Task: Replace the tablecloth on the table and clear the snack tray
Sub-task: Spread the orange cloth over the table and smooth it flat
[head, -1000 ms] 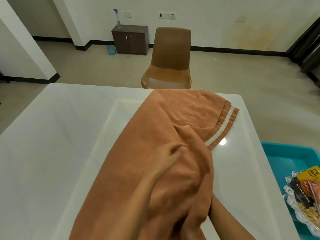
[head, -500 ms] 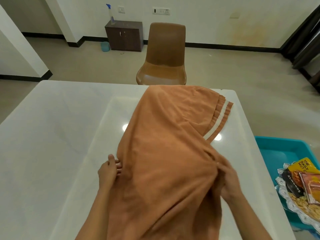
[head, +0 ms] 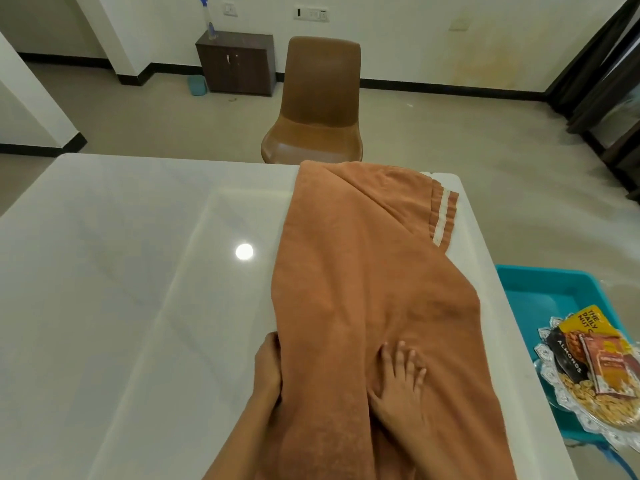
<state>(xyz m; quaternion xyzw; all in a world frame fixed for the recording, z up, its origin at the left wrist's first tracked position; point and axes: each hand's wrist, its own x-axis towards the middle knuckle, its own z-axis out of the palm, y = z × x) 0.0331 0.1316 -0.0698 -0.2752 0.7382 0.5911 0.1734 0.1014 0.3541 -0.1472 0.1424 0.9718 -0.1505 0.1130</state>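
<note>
White glossy surface (head: 104,271) fills left and centre. Left hand (head: 267,365) at near left edge of orange tablecloth (head: 363,289), fingers tucked under fold, grasping it. Cloth lies bunched lengthwise, near to far edge. Right hand (head: 401,386) flat on cloth, fingers spread, released. Snack tray (head: 550,372) with packets in teal bin (head: 540,289), right of surface.
</note>
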